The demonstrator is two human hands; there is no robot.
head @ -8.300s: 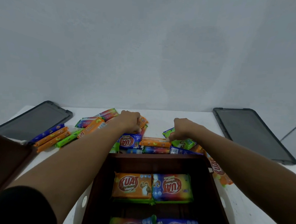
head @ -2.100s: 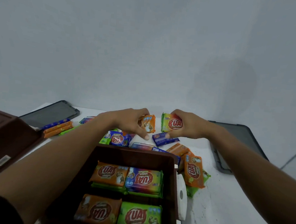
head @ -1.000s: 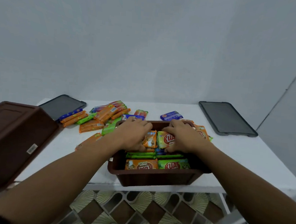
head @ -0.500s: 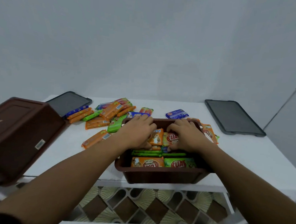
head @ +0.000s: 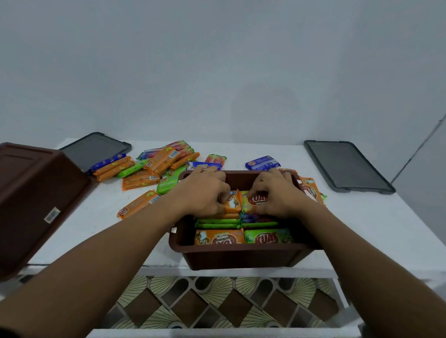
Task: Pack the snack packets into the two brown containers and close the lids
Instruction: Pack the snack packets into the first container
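- Brown container point(head: 237, 256) sits at the near edge of the white table point(head: 370, 225). Downward pressure on its contents could tip it or slide it off that edge.
- Risk: the orange packet point(head: 233, 204) and the KUAT packet point(head: 254, 200) sit side by side on a stack in the far half of the container. An uneven release could leave them askew, and a lid would then not seat.
- Risk: the second brown container point(head: 24, 203) is tilted at the left table edge. Its support cannot be seen, so a knock from the left forearm could drop it.
- Left hand point(head: 202, 191): palm down, fingers curled, pinching the orange packet at its left side.
- Right hand point(head: 275, 195): palm down, fingers curled on the KUAT packet.
- Both forearms reach forward and converge over the container.
- Loose packets point(head: 148, 169) lie on the table behind and left of the container.
- Dark grey lids point(head: 347, 166) lie flat at the far corners, not fitted.
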